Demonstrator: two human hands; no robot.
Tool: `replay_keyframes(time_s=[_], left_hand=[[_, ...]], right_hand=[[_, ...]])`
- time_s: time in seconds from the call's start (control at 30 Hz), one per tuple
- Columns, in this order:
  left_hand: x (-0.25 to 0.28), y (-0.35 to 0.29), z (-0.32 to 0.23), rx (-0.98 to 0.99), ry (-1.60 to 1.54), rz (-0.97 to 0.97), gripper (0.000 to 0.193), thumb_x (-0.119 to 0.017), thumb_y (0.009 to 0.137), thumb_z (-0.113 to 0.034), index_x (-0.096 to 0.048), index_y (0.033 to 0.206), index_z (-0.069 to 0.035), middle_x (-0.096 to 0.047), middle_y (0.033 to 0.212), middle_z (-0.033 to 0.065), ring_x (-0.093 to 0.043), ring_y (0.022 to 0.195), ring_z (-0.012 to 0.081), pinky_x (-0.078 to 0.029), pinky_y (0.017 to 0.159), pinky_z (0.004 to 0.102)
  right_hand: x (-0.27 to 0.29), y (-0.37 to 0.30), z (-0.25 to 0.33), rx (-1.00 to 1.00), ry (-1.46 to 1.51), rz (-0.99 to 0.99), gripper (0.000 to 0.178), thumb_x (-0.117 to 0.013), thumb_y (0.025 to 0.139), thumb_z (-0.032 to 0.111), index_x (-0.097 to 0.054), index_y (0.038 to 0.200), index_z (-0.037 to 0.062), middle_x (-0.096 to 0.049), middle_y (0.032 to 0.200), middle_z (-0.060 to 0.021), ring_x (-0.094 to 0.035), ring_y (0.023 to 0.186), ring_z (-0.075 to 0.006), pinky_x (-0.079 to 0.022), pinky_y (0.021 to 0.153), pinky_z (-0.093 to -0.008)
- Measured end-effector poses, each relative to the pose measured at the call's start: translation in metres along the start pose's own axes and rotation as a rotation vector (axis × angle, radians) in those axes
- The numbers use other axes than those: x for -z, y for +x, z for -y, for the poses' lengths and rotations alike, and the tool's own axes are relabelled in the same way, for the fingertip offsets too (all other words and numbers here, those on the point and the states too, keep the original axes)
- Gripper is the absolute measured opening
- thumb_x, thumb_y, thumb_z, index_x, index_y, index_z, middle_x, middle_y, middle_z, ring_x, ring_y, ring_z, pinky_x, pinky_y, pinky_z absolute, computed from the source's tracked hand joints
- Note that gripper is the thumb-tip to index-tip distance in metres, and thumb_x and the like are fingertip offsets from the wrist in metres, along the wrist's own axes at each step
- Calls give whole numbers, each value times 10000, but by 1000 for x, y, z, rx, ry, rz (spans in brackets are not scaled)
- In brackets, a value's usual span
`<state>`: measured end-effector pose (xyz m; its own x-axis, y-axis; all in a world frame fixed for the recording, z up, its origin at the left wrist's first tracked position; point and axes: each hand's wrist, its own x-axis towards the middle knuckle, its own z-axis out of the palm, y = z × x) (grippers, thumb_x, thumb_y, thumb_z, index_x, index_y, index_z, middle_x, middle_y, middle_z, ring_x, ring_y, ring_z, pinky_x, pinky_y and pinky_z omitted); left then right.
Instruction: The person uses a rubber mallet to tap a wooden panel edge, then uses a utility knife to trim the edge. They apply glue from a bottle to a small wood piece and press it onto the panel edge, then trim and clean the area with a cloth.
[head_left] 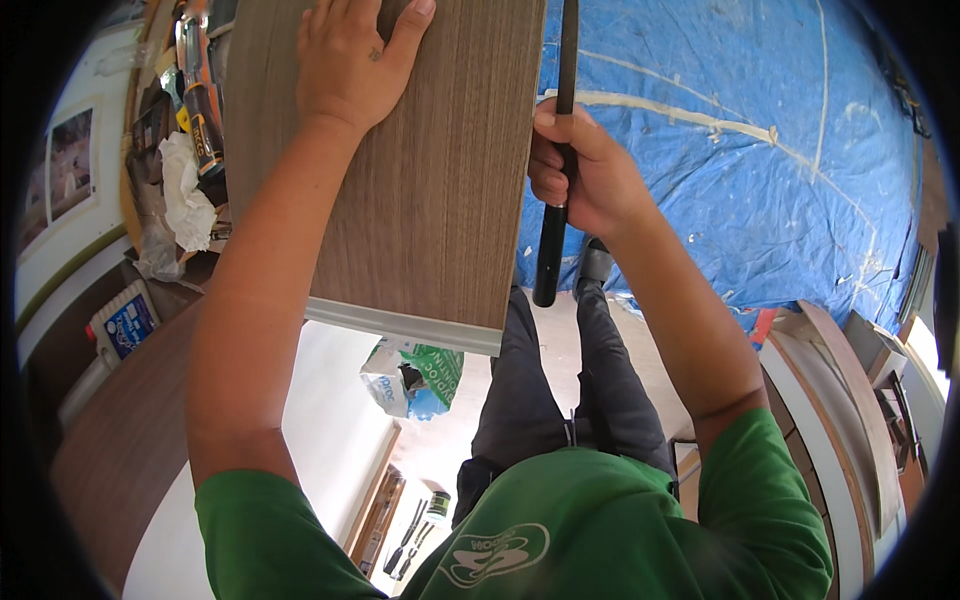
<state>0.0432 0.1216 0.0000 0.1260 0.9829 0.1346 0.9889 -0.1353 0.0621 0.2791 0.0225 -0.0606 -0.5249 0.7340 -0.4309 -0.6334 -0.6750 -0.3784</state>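
A wood-grain board [430, 210] lies in front of me, with a pale grey strip along its near edge. My left hand [355, 65] rests flat on top of it, thumb spread; the fingertips run out at the upper rim of the picture. Just beyond the board's right edge, my right hand [598, 170] is closed around a long dark file [551, 255] with a black handle. The file points away from me, roughly parallel to that edge. Its far end is out of the picture, and whether it touches the edge I cannot tell.
A blue tarp [700, 230] spreads out at the right. Hand tools [203, 125] and crumpled white paper [185, 190] crowd the left side, above a white jug [125, 320]. A green-and-white plastic bag [430, 375] lies below the board. Wooden panels [845, 400] stand at the lower right.
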Motion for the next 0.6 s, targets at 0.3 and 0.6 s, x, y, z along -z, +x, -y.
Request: replay_keyframes(time_s=[0.3, 0.6], left_hand=[[4, 1, -5, 26, -8, 50, 747, -432, 1077, -551, -393, 1585, -5, -334, 1678, 233, -288, 1562, 409, -186, 1291, 521], [3, -2, 1, 6, -36, 4, 718, -468, 1071, -523, -422, 1564, -3, -382, 1649, 241, -325, 1542, 411, -209, 1282, 518]], right_hand=[[4, 9, 6, 21, -9, 15, 124, -673, 978, 195, -590, 989, 104, -509, 714, -5, -505, 512, -114, -346, 431, -265], [-18, 9, 35, 243, -531, -237, 197, -704, 917, 118, -692, 1046, -31, -721, 868, -128, -530, 494, -90, -357, 442, -241]])
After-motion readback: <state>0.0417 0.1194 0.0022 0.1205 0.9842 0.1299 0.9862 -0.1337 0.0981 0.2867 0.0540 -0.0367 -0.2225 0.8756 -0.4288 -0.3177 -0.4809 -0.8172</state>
